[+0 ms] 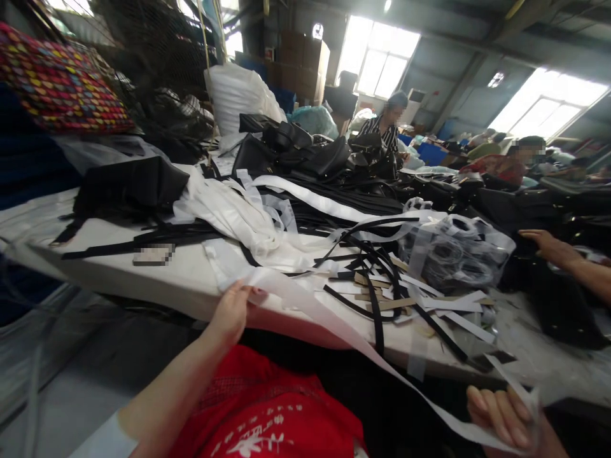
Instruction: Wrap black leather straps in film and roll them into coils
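Note:
A long white translucent strip (329, 315) stretches between my two hands along the table's front edge. Its left end lies pinched between the thumb and fingers of my left hand (233, 312), which is at the edge of the white table. At the lower right, my right hand (506, 413) is closed on the other stretch of the strip, low in front of the edge, and a short piece stands up past the fingers. Just behind my left hand lies a heap of white strips (233, 216). Black straps (382, 267) and cut strips in white and tan (429, 302) lie farther right.
A clear plastic bag of rolls (453, 251) stands on the table at right. Black bags (305, 149) are piled behind. Another person's hand (554, 248) reaches in at the right over black material. A co-worker in stripes (386, 127) is at the back. A black pouch (133, 184) lies left.

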A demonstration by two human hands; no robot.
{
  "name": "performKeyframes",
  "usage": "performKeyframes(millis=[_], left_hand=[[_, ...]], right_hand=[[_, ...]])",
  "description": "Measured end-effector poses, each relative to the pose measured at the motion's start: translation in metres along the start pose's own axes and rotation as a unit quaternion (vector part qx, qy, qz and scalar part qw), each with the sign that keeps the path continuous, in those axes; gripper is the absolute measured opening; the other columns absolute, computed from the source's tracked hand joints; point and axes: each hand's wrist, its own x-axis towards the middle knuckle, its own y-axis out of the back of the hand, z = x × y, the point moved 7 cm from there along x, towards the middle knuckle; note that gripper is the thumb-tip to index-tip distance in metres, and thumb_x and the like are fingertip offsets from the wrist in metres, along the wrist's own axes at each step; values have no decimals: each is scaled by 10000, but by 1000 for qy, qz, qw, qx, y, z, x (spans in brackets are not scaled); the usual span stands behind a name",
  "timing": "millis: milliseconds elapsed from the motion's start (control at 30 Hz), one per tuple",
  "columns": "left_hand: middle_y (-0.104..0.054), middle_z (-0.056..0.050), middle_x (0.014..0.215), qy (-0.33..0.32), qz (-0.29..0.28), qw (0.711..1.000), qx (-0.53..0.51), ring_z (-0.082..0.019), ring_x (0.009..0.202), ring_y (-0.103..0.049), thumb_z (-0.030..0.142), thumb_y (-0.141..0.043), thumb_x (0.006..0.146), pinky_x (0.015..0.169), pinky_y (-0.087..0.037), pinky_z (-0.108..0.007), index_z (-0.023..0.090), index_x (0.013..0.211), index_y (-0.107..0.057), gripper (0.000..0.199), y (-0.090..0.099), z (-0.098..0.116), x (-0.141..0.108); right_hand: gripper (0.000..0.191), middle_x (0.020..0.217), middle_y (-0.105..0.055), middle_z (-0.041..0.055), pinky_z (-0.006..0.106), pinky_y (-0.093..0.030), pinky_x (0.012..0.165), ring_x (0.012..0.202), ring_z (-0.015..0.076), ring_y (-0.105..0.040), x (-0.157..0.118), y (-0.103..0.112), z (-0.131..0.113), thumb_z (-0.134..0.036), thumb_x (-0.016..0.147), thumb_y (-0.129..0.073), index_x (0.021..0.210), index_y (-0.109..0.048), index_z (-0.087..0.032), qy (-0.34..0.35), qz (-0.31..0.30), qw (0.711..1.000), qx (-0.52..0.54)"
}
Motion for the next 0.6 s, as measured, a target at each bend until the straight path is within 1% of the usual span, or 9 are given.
performKeyframes(millis=[67, 100, 133, 167, 200, 267, 333, 500, 600], left_hand=[[-673, -92, 630, 49, -150, 986, -48, -238, 562, -673, 485, -433, 848, 546, -555, -351, 187, 640, -514, 372, -33, 9, -42], [-681, -114, 628, 118, -354, 923, -98, -240, 510, -657, 521, -384, 870, 492, -533, -349, 192, 614, -479, 428, -64, 11, -74], [-693, -137, 648, 155, -487, 851, -119, -243, 489, -648, 555, -329, 881, 468, -518, -348, 185, 627, -487, 476, -82, 16, -101], [-709, -139, 696, 148, -541, 822, -101, -238, 518, -658, 559, -327, 894, 483, -517, -334, 168, 683, -538, 492, -89, 21, -113], [-725, -133, 761, 115, -549, 826, -53, -234, 583, -675, 546, -320, 909, 526, -527, -321, 155, 751, -582, 496, -92, 23, -112], [-738, -95, 873, 3, -446, 890, 97, -221, 745, -689, 471, -309, 932, 647, -538, -288, 156, 854, -638, 462, -82, 22, -77], [-739, -84, 949, -38, -371, 907, 193, -237, 882, -679, 378, -322, 923, 765, -527, -300, 165, 899, -664, 404, -69, 12, -42], [-745, -128, 843, -62, -370, 859, 348, -351, 886, -685, 233, -680, 610, 843, -504, -425, 186, 756, -706, 156, -55, -12, -9], [-720, -158, 1059, -139, -357, 854, 351, -360, 1015, -647, 313, -635, 718, 925, -467, -475, 180, 1016, -698, 331, -63, 15, -17]], right_hand=[[365, 410, -252, -80, 339, -392, 481, 356, 113, -279, 4, -18, 8, -420, 852, -598, 615, -402, -224, -19, -14, 1000, 3], [356, 414, -282, -76, 345, -409, 491, 362, 117, -310, 7, -25, 11, -423, 852, -602, 618, -424, -223, -22, -22, 1000, 2], [350, 420, -307, -73, 351, -427, 503, 369, 121, -336, 9, -32, 13, -432, 849, -608, 621, -446, -222, -22, -29, 999, 1], [350, 428, -329, -71, 357, -445, 519, 378, 124, -358, 12, -37, 15, -443, 846, -616, 624, -465, -219, -21, -37, 999, 0], [353, 436, -348, -69, 363, -463, 538, 387, 126, -379, 15, -43, 16, -455, 842, -625, 625, -482, -215, -19, -47, 999, -2], [368, 454, -391, -58, 371, -490, 582, 413, 130, -421, 20, -56, 16, -473, 829, -647, 617, -512, -204, -12, -72, 997, -8], [391, 475, -449, -37, 365, -507, 631, 455, 134, -469, 23, -71, 14, -481, 824, -663, 594, -540, -189, -1, -99, 995, -15], [357, 538, -583, -3, 309, -526, 667, 570, 144, -586, 16, -121, 11, -503, 788, -709, 662, -659, -172, 22, -124, 992, 26], [338, 675, -689, 36, 306, -528, 592, 595, 165, -622, 0, -164, 31, -517, 813, -680, 810, -720, -182, -32, -166, 986, 6]])
